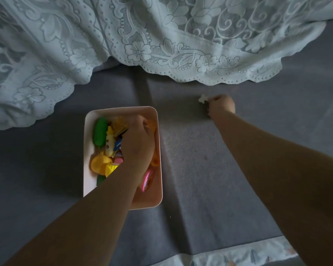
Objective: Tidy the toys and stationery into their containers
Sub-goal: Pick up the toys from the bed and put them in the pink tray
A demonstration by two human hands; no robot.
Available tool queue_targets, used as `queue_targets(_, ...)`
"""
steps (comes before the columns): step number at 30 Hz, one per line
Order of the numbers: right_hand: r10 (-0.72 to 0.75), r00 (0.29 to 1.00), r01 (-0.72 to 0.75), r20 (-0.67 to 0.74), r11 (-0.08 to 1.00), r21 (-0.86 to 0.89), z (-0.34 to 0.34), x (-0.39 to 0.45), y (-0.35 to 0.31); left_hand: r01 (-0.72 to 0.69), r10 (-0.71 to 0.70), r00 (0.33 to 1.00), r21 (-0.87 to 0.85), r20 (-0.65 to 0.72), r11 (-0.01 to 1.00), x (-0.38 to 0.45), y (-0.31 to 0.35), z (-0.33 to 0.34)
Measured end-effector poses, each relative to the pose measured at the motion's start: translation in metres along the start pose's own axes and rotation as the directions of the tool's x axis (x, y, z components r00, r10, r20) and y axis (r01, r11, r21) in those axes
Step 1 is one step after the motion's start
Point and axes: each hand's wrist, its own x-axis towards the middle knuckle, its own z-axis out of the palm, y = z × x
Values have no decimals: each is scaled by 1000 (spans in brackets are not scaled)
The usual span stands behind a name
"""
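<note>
Fingers of the right hand (221, 106) are curled in, pinching a small white toy (202, 98) that sticks out at the hand's 10 o'clock, down on the grey cover (210, 160). What the toy is cannot be told, too small. Something dark shows just under it by the fingertips, unclear.

Left hand (137, 140) is knuckles-up inside the pink bin (88, 120), fingers curled down among the toys; whether they clamp anything cannot be told, fingertips are hidden by the hand's back.

Bin sits at 9 o'clock of the right hand, well apart from the white toy. Inside the bin: green toy (100, 132) at 9 o'clock of the left hand, near the far left wall; yellow toy (100, 163) at 7 o'clock of the hand; pink ring (147, 180) at 5 o'clock beside the forearm, against the right wall; orange piece (154, 162) along the right wall; mixed small bits between green toy and knuckles, touching each other.

Lace cloth (123, 39) drapes across 12 o'clock, its scalloped hem lying on the cover just beyond the bin and white toy. Patterned fabric strip (229, 254) at 6 o'clock, bottom edge.
</note>
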Motion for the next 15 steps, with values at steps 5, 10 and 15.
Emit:
queue_targets(5,-26,988,-22,151,950,312,20,-81,15,18,-17,1000,-27,24,999,-9,-7,-20)
queue_targets(10,-248,926,150,284,933,326,43,-157,7,95,-93,992,-23,80,995,-27,-29,-42)
queue_targets(15,-352,886,362,300,932,26,61,-191,7,132,-128,990,-59,65,989,-50,-54,-56)
